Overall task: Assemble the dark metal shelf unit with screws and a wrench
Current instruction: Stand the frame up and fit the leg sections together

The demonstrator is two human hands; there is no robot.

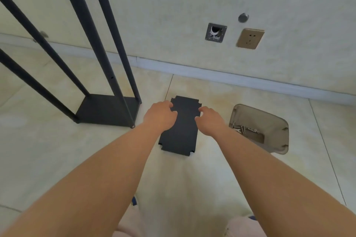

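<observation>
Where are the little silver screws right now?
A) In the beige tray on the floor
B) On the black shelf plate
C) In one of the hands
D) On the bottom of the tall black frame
A: the screws lie in a heap inside the beige tray, on the floor to the right of the black shelf plate that both hands reach for.
</observation>
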